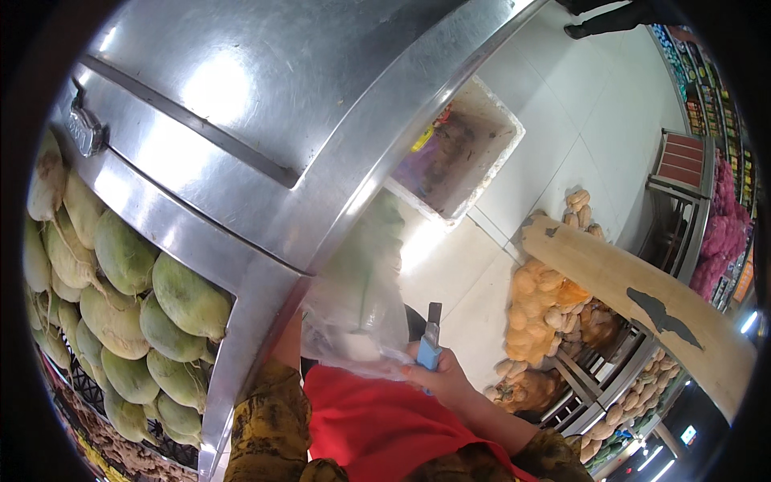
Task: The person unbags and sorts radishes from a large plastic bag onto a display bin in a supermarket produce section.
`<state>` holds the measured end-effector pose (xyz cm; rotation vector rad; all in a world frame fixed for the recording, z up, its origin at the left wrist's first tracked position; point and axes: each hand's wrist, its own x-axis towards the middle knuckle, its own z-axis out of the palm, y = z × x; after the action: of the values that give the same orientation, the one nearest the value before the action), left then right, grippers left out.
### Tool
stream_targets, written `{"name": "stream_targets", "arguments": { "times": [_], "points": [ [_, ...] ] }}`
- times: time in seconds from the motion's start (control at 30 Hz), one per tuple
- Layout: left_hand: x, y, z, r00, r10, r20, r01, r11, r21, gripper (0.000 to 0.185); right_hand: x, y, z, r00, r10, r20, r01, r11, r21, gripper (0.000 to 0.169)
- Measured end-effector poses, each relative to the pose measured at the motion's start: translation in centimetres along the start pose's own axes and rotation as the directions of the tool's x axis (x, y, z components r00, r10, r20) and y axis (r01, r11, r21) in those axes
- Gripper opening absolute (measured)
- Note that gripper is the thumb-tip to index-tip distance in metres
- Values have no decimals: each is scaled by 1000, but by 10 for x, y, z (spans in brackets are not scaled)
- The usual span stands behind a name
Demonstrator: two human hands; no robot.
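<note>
My right hand (440,373), at the lower middle, grips a light-blue utility knife (429,349) with its blade pointing up and away from me. The fingers of that hand are also at the edge of a clear plastic bag (367,313). Inside the bag show leafy green vegetables (370,241) and a pale white part. My left hand is mostly hidden behind the bag and the rim of the metal counter; only the wrist (288,343) above the patterned sleeve shows clearly. A red apron (379,416) covers my front.
A stainless steel counter (253,223) curves along the left, beside piled green radishes (120,325). A foam box (500,144) holding scraps stands on the floor. At the right are a torn tan pillar-like form (608,271), net bags of squash-like produce (533,313) and racks. A person's leg (614,21) shows at the top.
</note>
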<state>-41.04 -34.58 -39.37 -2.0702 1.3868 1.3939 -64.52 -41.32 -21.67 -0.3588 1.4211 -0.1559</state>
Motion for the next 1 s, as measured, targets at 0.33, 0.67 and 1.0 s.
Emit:
{"name": "stream_targets", "arguments": {
  "times": [0.33,0.67,1.0],
  "points": [
    [1,1,-14,999,47,16,-47,999,-2,57,2,-27,-1,931,-364,-24,365,928,72,8],
    [67,63,-60,972,229,-55,-233,969,-82,62,1,-23,2,990,-83,-112,106,971,213,11],
    [5,71,-108,777,383,500,157,651,-743,68,21,-27,-15,951,-242,-193,268,955,124,11]
  ]
}}
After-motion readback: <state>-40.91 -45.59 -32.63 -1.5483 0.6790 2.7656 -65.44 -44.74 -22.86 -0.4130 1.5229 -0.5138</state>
